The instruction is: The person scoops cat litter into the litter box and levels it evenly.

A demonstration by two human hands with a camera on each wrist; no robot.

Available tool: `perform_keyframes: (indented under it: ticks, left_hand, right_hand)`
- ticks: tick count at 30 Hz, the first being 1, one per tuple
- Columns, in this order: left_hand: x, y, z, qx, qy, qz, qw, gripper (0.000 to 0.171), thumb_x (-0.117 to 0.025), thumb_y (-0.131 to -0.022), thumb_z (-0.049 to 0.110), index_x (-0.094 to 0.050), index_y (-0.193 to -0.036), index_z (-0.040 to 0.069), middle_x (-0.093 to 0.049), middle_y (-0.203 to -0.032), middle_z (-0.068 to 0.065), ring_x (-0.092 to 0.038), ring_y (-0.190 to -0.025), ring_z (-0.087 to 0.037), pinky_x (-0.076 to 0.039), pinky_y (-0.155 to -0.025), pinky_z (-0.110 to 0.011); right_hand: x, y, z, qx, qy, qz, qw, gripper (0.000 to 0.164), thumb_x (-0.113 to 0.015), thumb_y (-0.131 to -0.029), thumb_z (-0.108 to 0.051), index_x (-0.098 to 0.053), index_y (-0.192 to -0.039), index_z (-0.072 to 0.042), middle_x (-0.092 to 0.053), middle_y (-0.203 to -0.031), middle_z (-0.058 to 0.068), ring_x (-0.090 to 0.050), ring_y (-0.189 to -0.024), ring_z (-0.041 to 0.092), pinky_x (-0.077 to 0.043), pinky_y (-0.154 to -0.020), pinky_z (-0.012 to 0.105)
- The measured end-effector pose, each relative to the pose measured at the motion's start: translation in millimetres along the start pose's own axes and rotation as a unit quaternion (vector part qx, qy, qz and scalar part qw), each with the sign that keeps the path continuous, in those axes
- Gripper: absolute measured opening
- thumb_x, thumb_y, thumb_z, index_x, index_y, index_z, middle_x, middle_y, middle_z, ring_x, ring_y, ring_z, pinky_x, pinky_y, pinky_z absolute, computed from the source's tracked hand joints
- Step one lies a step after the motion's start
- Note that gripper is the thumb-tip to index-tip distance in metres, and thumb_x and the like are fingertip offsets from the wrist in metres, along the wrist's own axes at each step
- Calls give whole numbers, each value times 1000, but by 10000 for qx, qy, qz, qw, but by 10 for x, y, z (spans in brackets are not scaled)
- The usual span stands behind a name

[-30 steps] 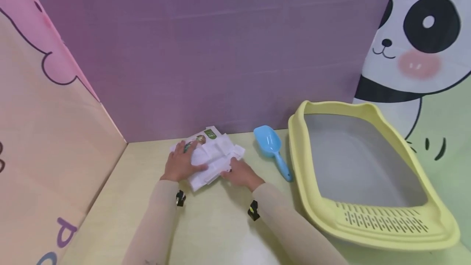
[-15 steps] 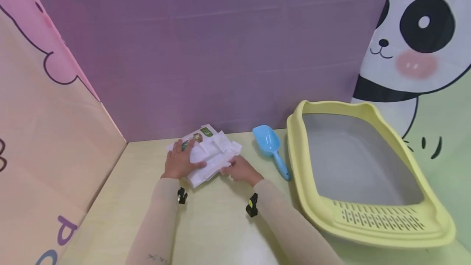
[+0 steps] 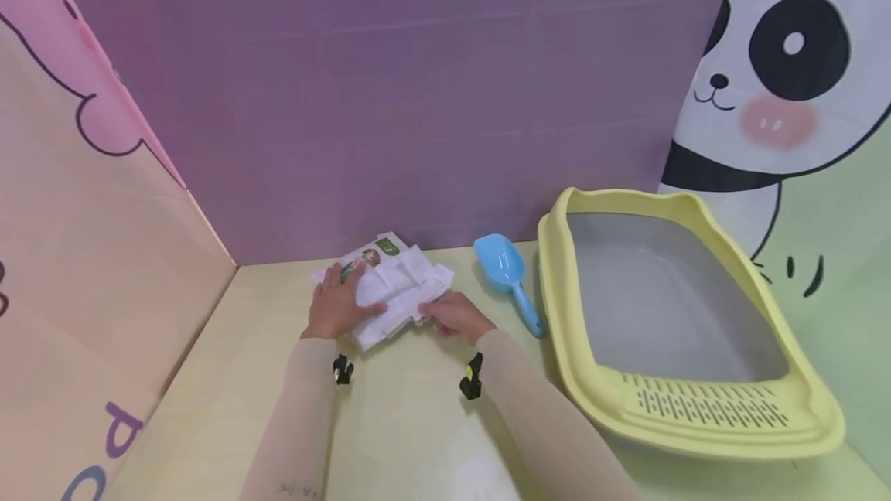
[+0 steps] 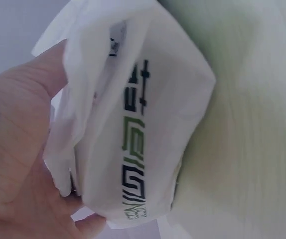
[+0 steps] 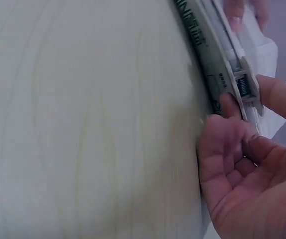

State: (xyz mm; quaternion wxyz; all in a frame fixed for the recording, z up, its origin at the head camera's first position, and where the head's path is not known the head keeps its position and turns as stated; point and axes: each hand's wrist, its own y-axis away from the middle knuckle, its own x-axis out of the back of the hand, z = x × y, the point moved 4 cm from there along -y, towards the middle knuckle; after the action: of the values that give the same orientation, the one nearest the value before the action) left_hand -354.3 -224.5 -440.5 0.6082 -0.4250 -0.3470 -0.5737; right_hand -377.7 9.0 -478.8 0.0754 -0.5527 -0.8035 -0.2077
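A white printed bag [image 3: 400, 284] lies folded over on the table, with a green label and pictures on its far part. My left hand [image 3: 336, 304] grips its left side, fingers spread over the top. In the left wrist view the thumb and fingers hold the creased bag [image 4: 163, 99], whose dark and green lettering shows. At the fold's near right edge, my right hand [image 3: 455, 314] pinches a pale clip. The right wrist view shows this clip [image 5: 243, 87] with its metal spring between thumb and finger, along the bag edge [image 5: 215, 69]. The bag's underside is hidden.
A blue scoop [image 3: 503, 261] lies right of the bag, handle toward me. Further right stands a large yellow-rimmed litter box [image 3: 567, 315] with a grey inside and slotted front ledge. A purple wall [image 3: 418, 99] rises behind the table; printed panels stand at both sides.
My right fingers have shifted at the bag's near right edge, and the thumb now presses on the clip. The left hand stays on the bag. The head view has turned slightly right.
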Motion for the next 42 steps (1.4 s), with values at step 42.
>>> perform_keyframes:
  ticks: [42]
  left_hand:
    - [26, 167, -1, 6, 272, 51, 9996, 105, -86, -77, 48, -37, -149, -11, -19, -165, -32, -22, -152, -50, -28, -119, -63]
  right_hand:
    - [-69, -71, 205, -69, -880, -199, 9959, 26, -61, -103, -23, -68, -98, 1, -65, -67, -2, -62, -64, 7, -57, -70, 25]
